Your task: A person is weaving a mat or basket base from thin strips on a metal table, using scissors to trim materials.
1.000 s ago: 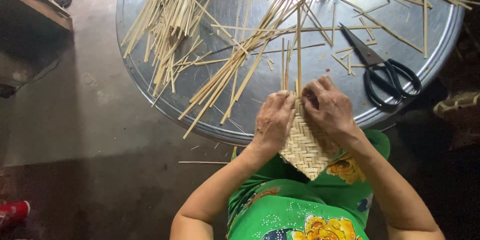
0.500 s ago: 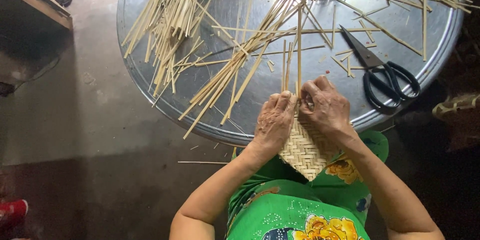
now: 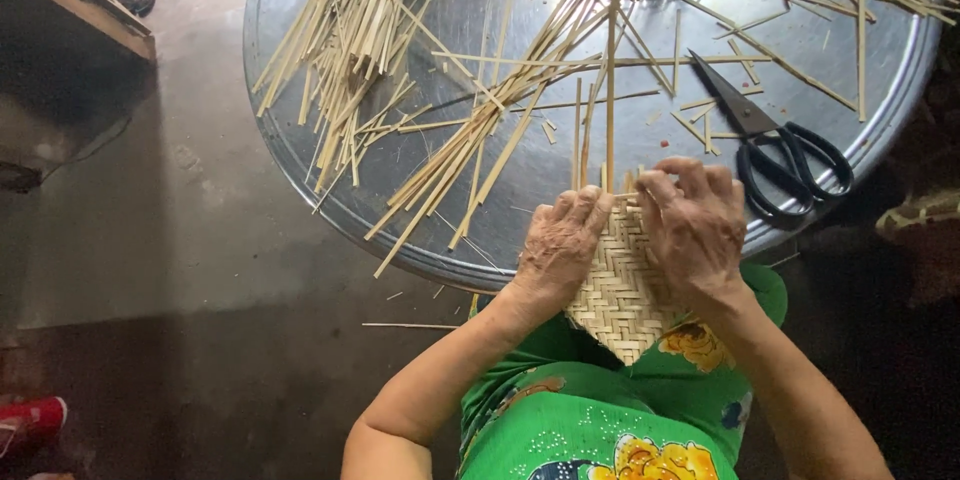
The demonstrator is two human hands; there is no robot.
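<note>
A small woven bamboo mat, herringbone patterned, rests on my lap against the near rim of a round metal tray. My left hand grips its left edge with fingers curled over the weave. On its upper right part lies my right hand, fingers pressing down the strips. A few loose strip ends stick up from the mat onto the tray between my hands.
Several loose bamboo strips lie piled across the tray's left and far side. Black-handled scissors lie on the tray to the right of my hands. A wooden edge is at far left, and a red shoe on the floor.
Both hands have shifted slightly along the top edge of the mat; the right hand's fingers have spread a little more over the weave. Nothing else moved.
</note>
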